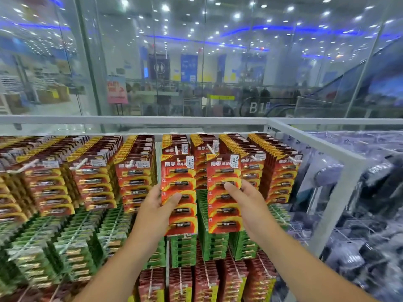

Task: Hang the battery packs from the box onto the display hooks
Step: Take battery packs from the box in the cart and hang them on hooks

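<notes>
Each of my hands holds a red and yellow battery pack up in front of the top row of display hooks. My left hand (156,211) grips the left battery pack (180,188) by its left edge, thumb across the front. My right hand (246,200) grips the right battery pack (224,205) by its right edge, thumb on its front. Both packs' top holes sit near white hook tips (210,148) that carry more of the same packs. The box is not in view.
Full hooks of red battery packs (91,182) fill the top row, green packs (72,251) hang below, and darker red packs (205,284) hang lowest. A white metal frame (340,184) bounds the display on the right, with clear-bagged goods (370,214) beyond. Glass wall behind.
</notes>
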Demonstrator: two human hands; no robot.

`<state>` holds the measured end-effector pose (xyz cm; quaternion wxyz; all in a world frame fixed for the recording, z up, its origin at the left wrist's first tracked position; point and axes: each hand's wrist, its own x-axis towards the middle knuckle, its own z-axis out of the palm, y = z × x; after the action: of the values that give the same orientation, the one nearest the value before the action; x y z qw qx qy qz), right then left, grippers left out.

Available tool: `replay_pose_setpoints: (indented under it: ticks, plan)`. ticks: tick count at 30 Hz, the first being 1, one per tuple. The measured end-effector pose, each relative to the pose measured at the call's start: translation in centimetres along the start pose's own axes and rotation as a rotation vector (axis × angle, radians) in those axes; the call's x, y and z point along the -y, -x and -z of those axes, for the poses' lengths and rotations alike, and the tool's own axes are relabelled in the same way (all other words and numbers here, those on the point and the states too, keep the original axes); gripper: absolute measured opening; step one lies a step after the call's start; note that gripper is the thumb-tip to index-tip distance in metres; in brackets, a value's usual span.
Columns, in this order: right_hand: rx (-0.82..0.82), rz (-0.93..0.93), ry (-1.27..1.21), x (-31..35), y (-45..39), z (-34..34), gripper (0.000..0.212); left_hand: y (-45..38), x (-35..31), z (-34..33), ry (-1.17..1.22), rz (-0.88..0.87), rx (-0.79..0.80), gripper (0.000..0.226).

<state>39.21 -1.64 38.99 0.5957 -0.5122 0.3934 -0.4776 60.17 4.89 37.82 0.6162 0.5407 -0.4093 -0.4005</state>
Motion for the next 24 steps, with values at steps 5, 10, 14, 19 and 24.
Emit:
replay_pose_setpoints:
  ticks: [5,10,14,19,24]
  plan:
    - [-0.003,0.014,-0.025,-0.27,-0.56,0.19,0.104,-0.34,0.23,0.14,0.027,0.003,0.014,0.036]
    - [-0.002,0.011,0.016,0.2,-0.58,0.19,0.038,-0.18,0.29,0.04,0.058,-0.002,0.031,0.033]
    - [-0.012,0.036,0.023,0.16,-0.24,0.11,0.031,-0.44,0.22,-0.07,0.064,0.007,0.018,0.037]
    - [0.025,0.028,0.022,0.31,0.12,0.06,0.025,-0.55,0.49,-0.06,0.061,0.004,0.01,0.035]
    - [-0.008,0.014,0.013,-0.25,-0.62,-0.49,0.056,-0.89,0.74,-0.21,0.069,0.009,0.015,0.029]
